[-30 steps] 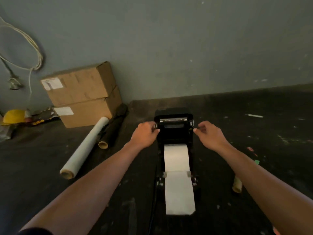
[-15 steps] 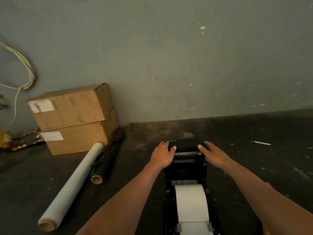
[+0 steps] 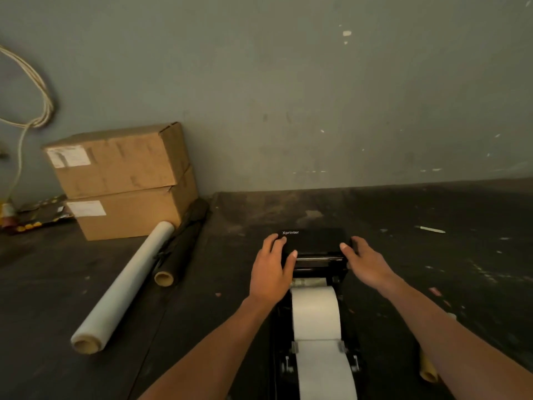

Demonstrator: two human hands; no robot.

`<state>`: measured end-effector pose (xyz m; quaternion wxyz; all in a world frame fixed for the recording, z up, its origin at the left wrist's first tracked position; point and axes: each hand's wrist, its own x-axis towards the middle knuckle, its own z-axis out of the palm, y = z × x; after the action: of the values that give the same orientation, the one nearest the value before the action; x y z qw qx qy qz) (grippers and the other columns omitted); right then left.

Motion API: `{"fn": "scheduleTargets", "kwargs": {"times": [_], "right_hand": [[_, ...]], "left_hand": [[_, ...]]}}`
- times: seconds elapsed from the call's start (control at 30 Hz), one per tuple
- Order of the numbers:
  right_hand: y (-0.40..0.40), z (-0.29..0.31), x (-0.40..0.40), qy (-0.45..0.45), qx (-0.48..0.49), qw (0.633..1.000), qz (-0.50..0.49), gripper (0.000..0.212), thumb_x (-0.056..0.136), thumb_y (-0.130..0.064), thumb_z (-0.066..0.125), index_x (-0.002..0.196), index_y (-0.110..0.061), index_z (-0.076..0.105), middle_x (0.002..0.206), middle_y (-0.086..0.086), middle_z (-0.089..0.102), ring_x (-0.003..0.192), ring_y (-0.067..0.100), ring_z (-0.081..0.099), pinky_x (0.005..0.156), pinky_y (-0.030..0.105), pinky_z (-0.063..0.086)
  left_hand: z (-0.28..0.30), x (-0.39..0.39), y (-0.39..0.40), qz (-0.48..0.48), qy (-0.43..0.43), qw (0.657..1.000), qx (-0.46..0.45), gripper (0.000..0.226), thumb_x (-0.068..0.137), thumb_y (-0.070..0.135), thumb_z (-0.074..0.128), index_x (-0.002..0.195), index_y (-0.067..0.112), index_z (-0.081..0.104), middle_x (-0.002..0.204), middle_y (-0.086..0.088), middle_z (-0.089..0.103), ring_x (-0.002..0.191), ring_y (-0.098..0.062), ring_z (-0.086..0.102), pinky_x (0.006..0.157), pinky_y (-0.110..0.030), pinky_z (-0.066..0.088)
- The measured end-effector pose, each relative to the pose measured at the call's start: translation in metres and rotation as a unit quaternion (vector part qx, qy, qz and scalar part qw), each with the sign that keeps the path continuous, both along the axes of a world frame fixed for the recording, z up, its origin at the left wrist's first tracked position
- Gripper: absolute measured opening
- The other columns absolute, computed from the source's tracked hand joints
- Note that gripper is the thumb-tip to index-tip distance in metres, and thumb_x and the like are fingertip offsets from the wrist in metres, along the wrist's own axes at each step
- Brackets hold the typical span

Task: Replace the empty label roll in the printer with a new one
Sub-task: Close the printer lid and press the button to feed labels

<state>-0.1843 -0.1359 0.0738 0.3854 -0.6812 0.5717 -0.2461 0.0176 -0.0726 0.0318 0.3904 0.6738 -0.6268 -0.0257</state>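
A black label printer sits on the dark surface in front of me. Its lid, marked "Xprinter", is tilted partway down over the far end. My left hand grips the lid's left edge and my right hand grips its right edge. A full white label roll lies in the open bay below the lid. Its paper strip runs toward me between the guides and out of the bottom of the view. A bare cardboard core lies to the right of the printer, partly behind my right forearm.
Two stacked cardboard boxes stand against the wall at left. In front of them lie a long white film roll and a black roll. A cable loop hangs on the wall. A small white stick lies far right.
The lid has swung from upright down toward the roll, so its top now faces me. Both hands moved with it onto its edges. My view has tilted upward.
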Motion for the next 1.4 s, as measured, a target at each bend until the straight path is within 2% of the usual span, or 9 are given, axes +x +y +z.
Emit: {"fn": "scheduleTargets", "kwargs": {"times": [0.2,0.3,0.4,0.57,0.77,1.0,1.17,1.27,1.4], "right_hand": [[0.021,-0.006,-0.012,-0.013,0.011,1.0,0.007,0.056,0.098,-0.037,0.043,0.147,-0.02,0.023,0.141,0.009,0.047,0.125,0.026,0.049,0.101,0.041,0.038],[0.039,-0.016,-0.018,-0.037,0.025,0.999,0.001,0.057,0.096,-0.032,0.049,0.147,-0.021,0.026,0.144,0.006,0.045,0.129,0.025,0.045,0.101,0.04,0.037],[0.058,-0.033,-0.029,-0.061,0.043,0.997,0.001,0.061,0.092,-0.029,0.056,0.146,-0.026,0.028,0.146,0.001,0.043,0.132,0.021,0.042,0.105,0.041,0.036],[0.085,-0.052,-0.042,-0.039,0.063,0.997,-0.009,0.063,0.091,-0.041,0.054,0.147,-0.027,0.027,0.151,0.001,0.036,0.138,0.022,0.033,0.111,0.043,0.025],[0.11,-0.077,-0.043,-0.057,0.082,0.994,-0.04,0.073,0.086,-0.053,0.055,0.147,-0.025,0.027,0.15,0.003,0.038,0.137,0.022,0.036,0.109,0.043,0.031],[0.134,-0.101,-0.041,-0.057,0.088,0.993,-0.053,0.073,0.087,-0.051,0.054,0.149,-0.028,0.022,0.154,0.004,0.031,0.14,0.025,0.03,0.11,0.046,0.029],[0.132,-0.1,-0.041,-0.071,0.093,0.991,-0.067,0.069,0.089,-0.052,0.05,0.148,-0.027,0.025,0.153,0.005,0.033,0.139,0.025,0.031,0.11,0.047,0.029],[0.117,-0.094,-0.033,-0.09,0.113,0.985,-0.093,0.064,0.092,-0.055,0.042,0.146,-0.025,0.029,0.15,0.006,0.037,0.136,0.026,0.034,0.107,0.047,0.031],[0.098,-0.087,-0.015,-0.079,0.124,0.984,-0.102,0.065,0.094,-0.055,0.037,0.147,-0.019,0.027,0.151,0.009,0.036,0.138,0.028,0.034,0.111,0.048,0.03]], "left_hand": [[-0.006,-0.014,0.023,0.041,0.134,0.989,-0.052,0.045,0.097,0.036,0.053,0.136,0.014,0.05,0.131,-0.004,0.052,0.117,-0.014,0.054,0.096,-0.025,0.043],[-0.003,-0.015,0.033,0.079,0.268,0.96,0.031,0.05,0.098,0.044,0.048,0.14,0.017,0.048,0.121,-0.004,0.062,0.113,-0.016,0.056,0.101,-0.035,0.045],[-0.004,-0.022,0.046,0.075,0.336,0.933,0.104,0.042,0.098,0.049,0.042,0.118,0.02,0.065,0.108,0.003,0.068,0.106,-0.014,0.06,0.094,-0.033,0.047],[-0.019,-0.033,0.079,0.059,0.335,0.928,0.153,0.037,0.096,0.052,0.043,0.111,0.024,0.064,0.102,0.008,0.068,0.1,-0.006,0.063,0.085,-0.024,0.051],[-0.048,-0.046,0.112,0.038,0.286,0.945,0.155,0.056,0.097,0.049,0.042,0.146,0.024,0.037,0.106,0.009,0.066,0.082,0.0,0.066,0.06,-0.01,0.052],[-0.077,-0.051,0.13,0.055,0.28,0.94,0.188,0.068,0.096,0.05,0.044,0.154,0.025,0.017,0.128,-0.001,0.063,0.111,-0.023,0.064,0.092,-0.036,0.055],[-0.067,-0.048,0.128,0.039,0.285,0.938,0.195,0.059,0.096,0.05,0.044,0.148,0.022,0.034,0.132,0.001,0.06,0.113,-0.014,0.062,0.096,-0.032,0.053],[-0.055,-0.04,0.104,0.084,0.369,0.894,0.241,0.052,0.096,0.053,0.044,0.135,0.018,0.049,0.129,-0.004,0.06,0.113,-0.015,0.058,0.096,-0.032,0.048],[-0.046,-0.038,0.065,0.16,0.444,0.814,0.338,0.065,0.093,0.058,0.045,0.138,0.011,0.044,0.131,-0.011,0.055,0.117,-0.026,0.054,0.095,-0.039,0.043]]}}
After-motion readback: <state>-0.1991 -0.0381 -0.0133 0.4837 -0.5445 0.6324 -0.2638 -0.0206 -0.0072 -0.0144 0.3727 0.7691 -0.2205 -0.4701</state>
